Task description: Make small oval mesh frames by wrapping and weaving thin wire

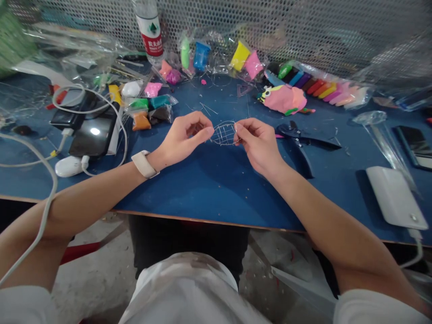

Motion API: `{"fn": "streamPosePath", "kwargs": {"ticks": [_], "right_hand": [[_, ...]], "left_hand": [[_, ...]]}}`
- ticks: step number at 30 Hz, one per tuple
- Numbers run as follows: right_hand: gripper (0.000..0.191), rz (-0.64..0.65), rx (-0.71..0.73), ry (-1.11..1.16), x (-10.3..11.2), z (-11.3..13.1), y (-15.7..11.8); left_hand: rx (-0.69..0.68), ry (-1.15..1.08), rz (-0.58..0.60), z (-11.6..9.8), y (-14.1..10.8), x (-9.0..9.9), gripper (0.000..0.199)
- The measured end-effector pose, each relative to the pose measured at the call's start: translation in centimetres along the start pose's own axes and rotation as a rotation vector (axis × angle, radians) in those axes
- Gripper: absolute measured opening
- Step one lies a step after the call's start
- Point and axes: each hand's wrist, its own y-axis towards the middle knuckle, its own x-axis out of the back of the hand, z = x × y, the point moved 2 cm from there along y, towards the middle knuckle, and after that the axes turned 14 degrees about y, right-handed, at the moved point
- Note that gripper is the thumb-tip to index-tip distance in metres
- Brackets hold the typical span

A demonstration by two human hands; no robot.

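Between my hands, above the blue table (216,189), hangs a small oval wire frame (224,134) with crossing thin wires inside its outline. My left hand (185,137) pinches its left end between thumb and forefinger; a pale band circles that wrist. At the frame's right end, my right hand (258,141) grips it with thumb and fingertips. Just right of my right hand lie dark-handled pliers (297,135). Behind that hand rests a pink clay figure (283,98) with a white eye and green and yellow parts. Loose wire pieces (208,108) are scattered behind the frame.
Bagged clay (140,120) sits left of centre, near a black phone (92,135) and looping white cables. A water bottle (150,36) and coloured clay packs (320,85) line the back by a perforated metal panel. A white power bank (395,197) lies at right.
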Motion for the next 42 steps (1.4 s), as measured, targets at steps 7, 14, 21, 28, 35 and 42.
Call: {"fn": "streamPosePath", "kwargs": {"ticks": [7, 14, 21, 28, 35, 42], "right_hand": [[0.044, 0.061, -0.079, -0.106, 0.9, -0.1, 0.7], [0.020, 0.256, 0.184, -0.718, 1.9, 1.6, 0.7], [0.024, 0.328, 0.181, -0.696, 1.0, 1.8, 0.3], [0.020, 0.345, 0.203, -0.652, 0.6, 1.0, 0.3], [0.014, 0.307, 0.197, -0.628, 0.6, 0.9, 0.6], [0.004, 0.303, 0.156, -0.606, 0.3, 0.9, 0.5]], "left_hand": [[-0.004, 0.276, 0.123, 1.9, 0.8, 0.9, 0.014], [-0.054, 0.472, 0.136, 2.6, 0.9, 1.3, 0.012], [-0.070, 0.525, 0.152, 2.1, 1.3, 0.9, 0.012], [-0.190, 0.652, 0.134, 3.4, 2.2, 0.7, 0.011], [-0.319, 0.860, 0.075, 4.0, 2.4, 0.3, 0.025], [-0.340, 0.986, 0.101, 3.7, 2.3, -0.1, 0.040]]}}
